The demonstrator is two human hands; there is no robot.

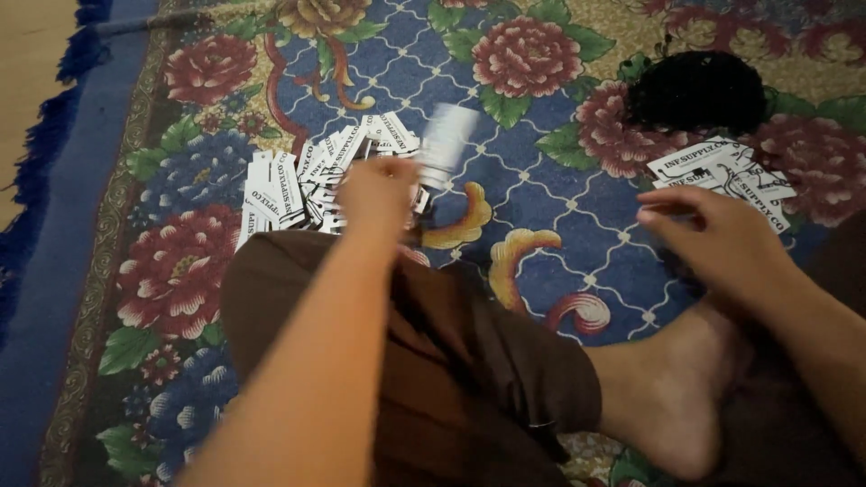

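While the left hand (374,189) closes on a blurred white tag (446,144), the right hand (722,239) hovers loosely open near its own small heap

The held tag sits just above the big pile of white printed tags (307,180) spread on the floral carpet (541,234) beyond the bent knee in brown trousers (406,352), while the right hand's fingers (empty, as far as shows) rest just below the smaller pile of tags (722,176), which lies beside a bundle of black string (696,90); judging from the two heaps, one is far larger, so the sorting looks partly done with plenty left
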